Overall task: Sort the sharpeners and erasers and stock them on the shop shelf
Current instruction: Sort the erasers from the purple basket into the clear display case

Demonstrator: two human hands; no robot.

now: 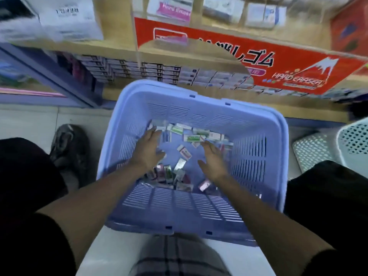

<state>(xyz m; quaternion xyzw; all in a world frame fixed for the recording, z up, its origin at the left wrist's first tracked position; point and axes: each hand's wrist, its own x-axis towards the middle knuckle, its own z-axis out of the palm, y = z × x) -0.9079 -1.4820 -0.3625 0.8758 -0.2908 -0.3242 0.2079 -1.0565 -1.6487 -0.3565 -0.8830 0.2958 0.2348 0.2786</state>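
A light blue plastic basket [258,160] sits on the floor in front of me, below the wooden shop shelf [179,92]. Small packaged erasers [194,138] lie along its far side, and a second heap of small packs [169,175] lies nearer to me. Both my hands are inside the basket. My left hand [148,145] has straight fingers that reach the far packs at the left. My right hand [212,158] hovers palm inward, fingers relaxed, beside loose packs in the middle. Neither hand holds anything.
A red "Hard Eraser" display box [278,62] stands tilted on the shelf edge, with rows of boxed stock [151,71] behind it. White mesh baskets [352,140] stand at the right. A shoe [69,146] rests left of the basket.
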